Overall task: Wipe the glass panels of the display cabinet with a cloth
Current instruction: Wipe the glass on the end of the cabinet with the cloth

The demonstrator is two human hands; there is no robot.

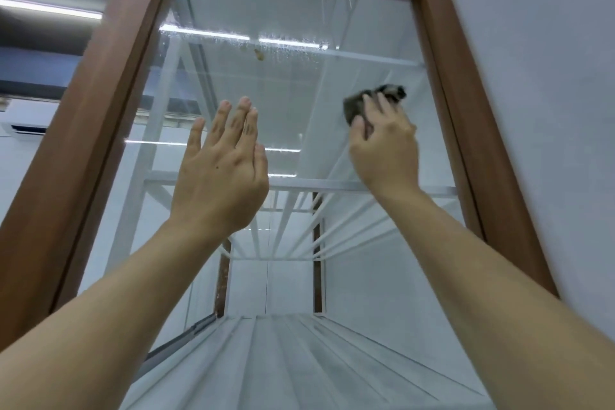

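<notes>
left grip [219,176]: wide open with nothing in it. The fingers [244,123] are straight, close together and pointing up, and the thumb sits tucked along the right edge. The back of the hand faces the camera and the palm faces the glass. Honestly can't tell if it's actually touching.
right grip [386,150]: fingers curled over the cloth, thumb hooked in from the left side, holding it up against the glass. It sits a bit higher than the left one.
cloth [394,90]: dark grey, bunched up and kinda blurry. It pokes out above and to the left of the right grip's fingertips, on the right part of the panel, near the frame's right side.
forearms: both bare, coming up from the bottom corners and reaching up towards the glass, well apart.
glass panel [299,83]: tall, seen from below, with light strips reflecting in it and streaky bits across the upper part.
spot [259,55]: small yellowish-brown mark on the glass, above the left grip.
frame [109,110]: brown wood all round the panel.
shelves [299,184]: white, visible through the glass.
wall [532,76]: plain and pale, just right of the frame.
</notes>
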